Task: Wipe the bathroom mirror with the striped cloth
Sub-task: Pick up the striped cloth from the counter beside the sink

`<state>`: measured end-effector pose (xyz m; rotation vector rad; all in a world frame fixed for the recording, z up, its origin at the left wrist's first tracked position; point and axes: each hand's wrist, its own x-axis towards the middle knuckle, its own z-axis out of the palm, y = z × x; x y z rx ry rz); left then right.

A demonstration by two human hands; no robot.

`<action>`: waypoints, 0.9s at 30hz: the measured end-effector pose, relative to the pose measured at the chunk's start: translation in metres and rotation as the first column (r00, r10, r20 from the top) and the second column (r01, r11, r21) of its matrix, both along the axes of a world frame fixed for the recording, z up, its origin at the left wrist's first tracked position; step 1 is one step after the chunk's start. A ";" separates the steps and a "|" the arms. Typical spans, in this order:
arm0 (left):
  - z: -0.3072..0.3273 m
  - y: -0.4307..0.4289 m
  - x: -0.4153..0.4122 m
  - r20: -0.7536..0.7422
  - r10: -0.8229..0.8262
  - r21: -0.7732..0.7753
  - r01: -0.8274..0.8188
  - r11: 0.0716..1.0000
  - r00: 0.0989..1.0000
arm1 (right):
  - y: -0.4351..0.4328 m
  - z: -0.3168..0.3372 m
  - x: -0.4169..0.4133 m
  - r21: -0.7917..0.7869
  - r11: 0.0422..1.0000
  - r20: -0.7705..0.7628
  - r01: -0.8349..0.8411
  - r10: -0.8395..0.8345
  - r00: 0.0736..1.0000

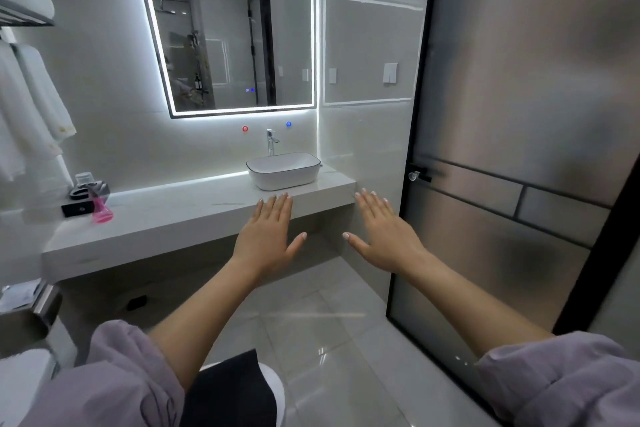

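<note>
The bathroom mirror (232,45), rectangular with a lit white border, hangs on the far wall above the counter. My left hand (268,236) and my right hand (384,236) are stretched out in front of me, palms down, fingers spread, holding nothing. Both hover well short of the mirror, over the counter's front edge. No striped cloth is visible anywhere in the view.
A white countertop (180,218) carries a basin (284,170) with a faucet (271,142), a pink bottle (101,210) and a black tray (78,208) at left. White towels (31,104) hang at left. A frosted glass door (519,149) stands at right.
</note>
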<state>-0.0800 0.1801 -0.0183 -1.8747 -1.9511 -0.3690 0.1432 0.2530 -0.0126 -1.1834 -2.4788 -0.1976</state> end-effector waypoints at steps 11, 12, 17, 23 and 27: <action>0.019 0.144 -0.071 0.044 0.030 0.069 -0.033 0.997 0.999 | 0.139 0.013 -0.073 -0.011 1.000 -0.055 -0.023 0.022 0.998; 0.018 0.155 -0.076 0.040 0.030 0.069 -0.033 0.997 0.999 | 0.151 0.012 -0.078 -0.009 1.000 -0.044 -0.029 0.029 0.999; 0.005 0.215 -0.088 0.038 0.045 0.070 -0.048 0.996 0.998 | 0.224 0.000 -0.098 -0.017 0.997 -0.011 -0.080 0.080 0.997; 0.000 0.316 -0.101 0.014 0.111 0.098 -0.112 0.989 0.994 | 0.342 -0.004 -0.111 -0.006 0.982 -0.002 -0.188 0.188 0.982; 0.005 0.391 -0.101 0.024 0.170 0.089 -0.171 0.981 0.985 | 0.428 0.007 -0.111 0.017 0.971 0.013 -0.239 0.239 0.971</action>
